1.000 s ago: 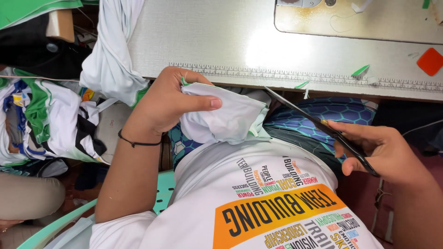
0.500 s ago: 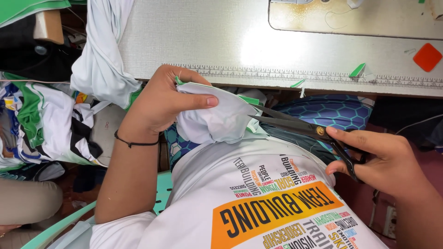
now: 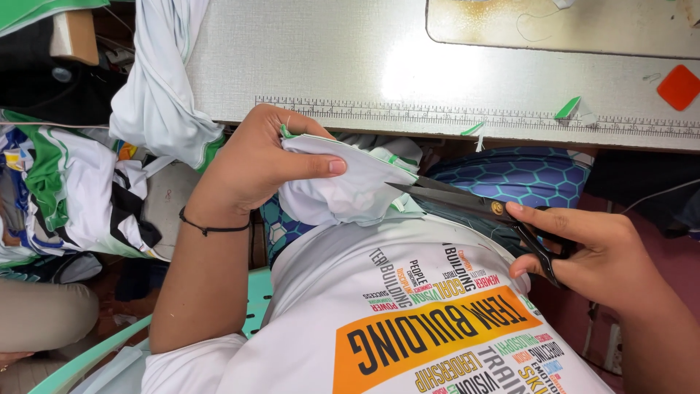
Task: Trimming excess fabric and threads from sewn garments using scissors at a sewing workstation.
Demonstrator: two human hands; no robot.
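Note:
My left hand [image 3: 266, 164] grips a bunched piece of white fabric with green trim [image 3: 350, 186] in front of my chest, thumb pressed across its top. My right hand [image 3: 594, 248] holds black scissors [image 3: 474, 204] by the handles, blades slightly apart, with their tips touching the right edge of the fabric. A thin black band circles my left wrist. Below the hands is my white shirt with an orange printed panel [image 3: 437, 328].
A grey sewing table [image 3: 328, 58] with a printed ruler strip along its front edge lies ahead, with small green fabric scraps [image 3: 567, 108] and an orange square [image 3: 678, 86]. A pale garment [image 3: 164, 95] hangs off its left edge. A pile of white, green and black garments [image 3: 65, 190] lies to my left.
The scissors have swung in from the right, and their tips now meet the fabric's edge. My left hand keeps its grip on the fabric, almost unmoved.

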